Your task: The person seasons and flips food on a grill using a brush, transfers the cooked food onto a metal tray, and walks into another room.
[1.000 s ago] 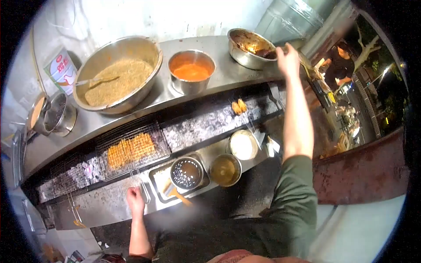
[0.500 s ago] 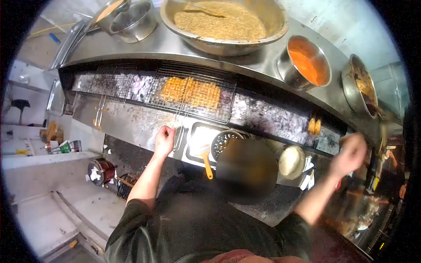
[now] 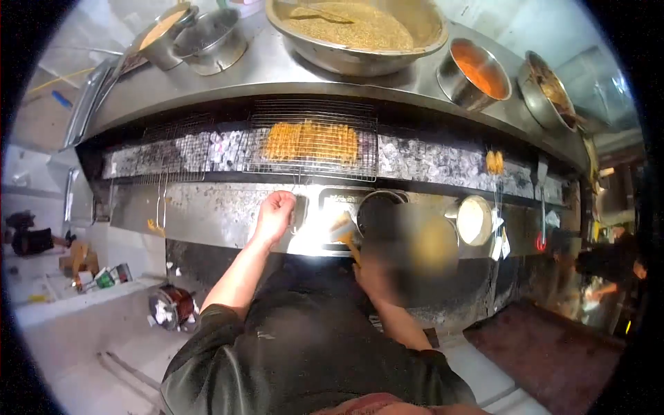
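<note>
One right hand point(image 3: 374, 278) has one brush point(image 3: 346, 238) in grip, one left hand point(image 3: 275, 211) clenched near one basket point(image 3: 371, 142).

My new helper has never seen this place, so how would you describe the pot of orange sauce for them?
Find the long charcoal grill, then the steel shelf along its far side. There, the pot stands between the huge basin and the dark-stained bowl on the right. Bright orange-red sauce sets it apart from both.
</note>
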`<action>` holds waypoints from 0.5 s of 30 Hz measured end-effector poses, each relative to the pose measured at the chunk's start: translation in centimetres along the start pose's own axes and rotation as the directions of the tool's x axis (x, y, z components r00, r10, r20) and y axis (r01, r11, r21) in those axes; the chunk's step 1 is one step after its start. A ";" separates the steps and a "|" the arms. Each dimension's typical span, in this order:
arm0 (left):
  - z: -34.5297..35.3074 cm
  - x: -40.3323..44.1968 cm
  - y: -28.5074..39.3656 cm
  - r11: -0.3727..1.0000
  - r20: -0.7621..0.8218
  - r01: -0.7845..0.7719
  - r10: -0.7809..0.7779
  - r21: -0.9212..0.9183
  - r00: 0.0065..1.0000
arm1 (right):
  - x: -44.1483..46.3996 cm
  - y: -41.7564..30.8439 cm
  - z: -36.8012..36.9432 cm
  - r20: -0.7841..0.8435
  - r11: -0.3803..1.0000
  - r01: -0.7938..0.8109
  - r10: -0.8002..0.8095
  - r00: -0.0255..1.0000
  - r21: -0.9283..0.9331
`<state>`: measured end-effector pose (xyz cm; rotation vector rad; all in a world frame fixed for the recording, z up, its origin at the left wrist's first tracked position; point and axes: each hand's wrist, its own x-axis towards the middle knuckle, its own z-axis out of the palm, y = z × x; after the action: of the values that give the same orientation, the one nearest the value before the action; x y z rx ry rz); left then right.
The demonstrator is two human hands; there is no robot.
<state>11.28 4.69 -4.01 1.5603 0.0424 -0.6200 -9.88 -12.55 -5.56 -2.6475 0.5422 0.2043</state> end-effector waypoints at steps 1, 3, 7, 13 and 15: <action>-0.4 0.3 -0.3 0.997 0.078 -0.001 0.007 -0.073 0.997 | 0.0 -1.1 0.2 -0.022 0.998 -0.003 0.002 1.000 -0.055; -1.0 1.2 -1.0 0.999 0.146 0.002 0.004 -0.044 0.989 | 1.0 -4.0 -0.5 -0.126 0.993 -0.058 0.044 0.991 -0.104; -1.9 1.6 -0.1 0.998 0.280 0.056 -0.060 0.020 0.958 | -2.3 -8.0 -1.5 -0.338 0.902 0.126 0.024 0.941 0.414; -1.8 1.8 1.3 0.999 0.372 0.037 -0.027 -0.021 0.928 | -3.4 -6.2 -2.7 -0.347 0.980 -0.104 0.038 0.937 -0.171; -1.7 1.7 1.6 0.996 0.388 0.053 -0.021 -0.073 0.921 | -2.2 -5.8 -3.4 -0.386 0.977 -0.185 0.130 0.913 -0.108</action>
<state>14.00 5.53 -3.31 1.3361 -0.1999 -0.9373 -9.35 -8.49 0.21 -2.7966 0.8991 -0.2377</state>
